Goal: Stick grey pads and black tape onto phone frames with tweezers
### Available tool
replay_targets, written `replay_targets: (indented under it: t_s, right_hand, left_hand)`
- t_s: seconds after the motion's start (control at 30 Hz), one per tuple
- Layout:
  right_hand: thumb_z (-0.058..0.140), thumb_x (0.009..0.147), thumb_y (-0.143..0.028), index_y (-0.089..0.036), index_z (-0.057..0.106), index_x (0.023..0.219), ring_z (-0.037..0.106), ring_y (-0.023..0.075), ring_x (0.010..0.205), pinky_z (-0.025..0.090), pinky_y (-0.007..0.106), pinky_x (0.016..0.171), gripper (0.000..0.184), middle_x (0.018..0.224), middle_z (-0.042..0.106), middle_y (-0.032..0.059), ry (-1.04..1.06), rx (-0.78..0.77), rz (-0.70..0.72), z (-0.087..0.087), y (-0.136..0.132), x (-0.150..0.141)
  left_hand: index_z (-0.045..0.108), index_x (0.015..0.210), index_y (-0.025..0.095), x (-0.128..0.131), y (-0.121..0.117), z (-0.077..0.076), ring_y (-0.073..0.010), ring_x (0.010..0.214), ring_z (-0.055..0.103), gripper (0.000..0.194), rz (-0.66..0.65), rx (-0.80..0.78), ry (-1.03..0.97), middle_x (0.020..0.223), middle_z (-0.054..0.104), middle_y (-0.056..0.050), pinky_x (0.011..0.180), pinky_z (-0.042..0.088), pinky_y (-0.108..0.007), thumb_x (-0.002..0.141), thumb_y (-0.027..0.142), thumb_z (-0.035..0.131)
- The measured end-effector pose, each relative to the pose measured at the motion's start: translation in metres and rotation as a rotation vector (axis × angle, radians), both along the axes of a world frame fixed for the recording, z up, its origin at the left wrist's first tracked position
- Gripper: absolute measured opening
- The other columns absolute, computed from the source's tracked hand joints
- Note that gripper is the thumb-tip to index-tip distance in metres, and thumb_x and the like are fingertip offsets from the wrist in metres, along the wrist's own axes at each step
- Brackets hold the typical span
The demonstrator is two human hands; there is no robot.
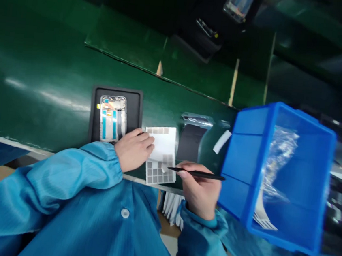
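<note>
A white sheet of small grey square stickers (160,173) lies on the green bench in front of me. My left hand (134,150) rests over its left edge, fingers slightly bent and lying on the paper. Black tweezers (202,174) are gripped in my right hand (202,192), their tip pointing left over the lower part of the sheet. A small pale piece (164,168) shows near the tip; whether the tweezers touch it I cannot tell. Just left of the sheet, an opened phone body (112,120) with blue strips sits in a black tray (135,104).
Right of the sheet lies a clear bag with a dark sheet (191,142), then a white paper strip (222,141). A blue bin (246,152) holding clear plastic stands at the right. Another phone body (240,3) lies on the raised shelf (131,42) behind.
</note>
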State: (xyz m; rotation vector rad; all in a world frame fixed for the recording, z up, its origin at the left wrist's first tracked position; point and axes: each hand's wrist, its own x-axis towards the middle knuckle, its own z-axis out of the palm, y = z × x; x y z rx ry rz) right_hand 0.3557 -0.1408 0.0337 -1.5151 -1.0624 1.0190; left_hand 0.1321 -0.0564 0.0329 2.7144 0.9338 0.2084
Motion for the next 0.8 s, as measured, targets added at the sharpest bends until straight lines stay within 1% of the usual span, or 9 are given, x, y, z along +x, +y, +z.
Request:
replay_targets:
  t_s: [0.1,0.2,0.23,0.3,0.4,0.47,0.57,0.7,0.8]
  right_hand:
    - [0.090,0.068,-0.024,-0.025,0.077,0.081,0.073,0.0199,0.074,0.059,0.032,0.067,0.019,0.081,0.078,0.0019,-0.010,0.015,-0.062,0.018,0.026,-0.019]
    - [0.088,0.070,-0.025,-0.025,0.077,0.084,0.070,0.0166,0.064,0.055,0.028,0.057,0.018,0.079,0.077,0.0014,-0.011,-0.037,-0.003,0.028,0.063,-0.059]
    - [0.088,0.071,-0.026,-0.023,0.077,0.082,0.067,0.0150,0.059,0.053,0.027,0.054,0.016,0.075,0.076,0.0008,-0.001,-0.052,0.050,0.028,0.077,-0.075]
    - [0.088,0.070,-0.030,-0.021,0.077,0.080,0.069,0.0153,0.060,0.055,0.026,0.056,0.017,0.071,0.076,0.0007,0.018,-0.106,0.145,0.023,0.102,-0.107]
    - [0.085,0.072,-0.033,-0.018,0.076,0.081,0.073,0.0179,0.065,0.060,0.029,0.063,0.019,0.074,0.078,0.0027,0.059,-0.147,0.217,0.008,0.127,-0.143]
    - [0.083,0.073,-0.033,-0.018,0.075,0.081,0.075,0.0191,0.068,0.061,0.029,0.065,0.019,0.076,0.079,0.0036,0.035,-0.146,0.218,0.000,0.135,-0.156]
    - [0.083,0.074,-0.032,-0.018,0.075,0.081,0.076,0.0200,0.070,0.061,0.029,0.064,0.018,0.077,0.079,0.0042,-0.027,-0.126,0.209,-0.004,0.136,-0.163]
    - [0.082,0.075,-0.031,-0.018,0.075,0.081,0.075,0.0187,0.066,0.060,0.027,0.060,0.016,0.077,0.079,0.0038,-0.074,-0.106,0.191,-0.006,0.132,-0.164]
    - [0.083,0.076,-0.032,-0.019,0.076,0.082,0.075,0.0184,0.067,0.060,0.028,0.061,0.016,0.080,0.079,0.0036,-0.089,-0.100,0.183,-0.008,0.130,-0.163]
  left_hand:
    - [0.068,0.112,0.015,-0.021,-0.005,0.011,-0.0199,0.115,0.059,0.024,0.103,0.063,-0.125,0.123,0.068,-0.006,0.099,0.042,-0.036,0.100,0.020,0.048]
    - [0.069,0.110,0.016,-0.062,-0.013,0.026,-0.0219,0.102,0.060,0.021,0.285,0.075,-0.185,0.113,0.069,-0.006,0.086,0.047,-0.036,0.096,0.021,0.054]
    - [0.069,0.109,0.017,-0.076,-0.016,0.029,-0.0221,0.095,0.059,0.019,0.361,0.075,-0.192,0.107,0.070,-0.006,0.081,0.047,-0.036,0.095,0.021,0.056]
    - [0.069,0.108,0.018,-0.102,-0.017,0.028,-0.0224,0.089,0.057,0.019,0.516,0.092,-0.200,0.102,0.068,-0.007,0.076,0.047,-0.037,0.093,0.022,0.058]
    - [0.067,0.117,0.017,-0.122,-0.013,0.014,-0.0248,0.095,0.056,0.026,0.665,0.123,-0.197,0.108,0.065,-0.011,0.082,0.049,-0.040,0.093,0.023,0.059]
    - [0.064,0.123,0.016,-0.124,-0.009,0.003,-0.0272,0.105,0.055,0.032,0.683,0.127,-0.198,0.116,0.063,-0.013,0.088,0.050,-0.042,0.092,0.023,0.059]
    - [0.060,0.129,0.014,-0.121,-0.002,-0.008,-0.0309,0.118,0.052,0.039,0.685,0.129,-0.212,0.124,0.059,-0.016,0.096,0.048,-0.044,0.092,0.025,0.059]
    - [0.059,0.131,0.012,-0.119,0.001,-0.014,-0.0317,0.120,0.051,0.041,0.684,0.119,-0.228,0.125,0.058,-0.017,0.098,0.047,-0.045,0.092,0.025,0.059]
    - [0.059,0.130,0.012,-0.120,0.001,-0.015,-0.0316,0.119,0.052,0.040,0.678,0.111,-0.237,0.125,0.058,-0.017,0.098,0.047,-0.045,0.092,0.025,0.059]
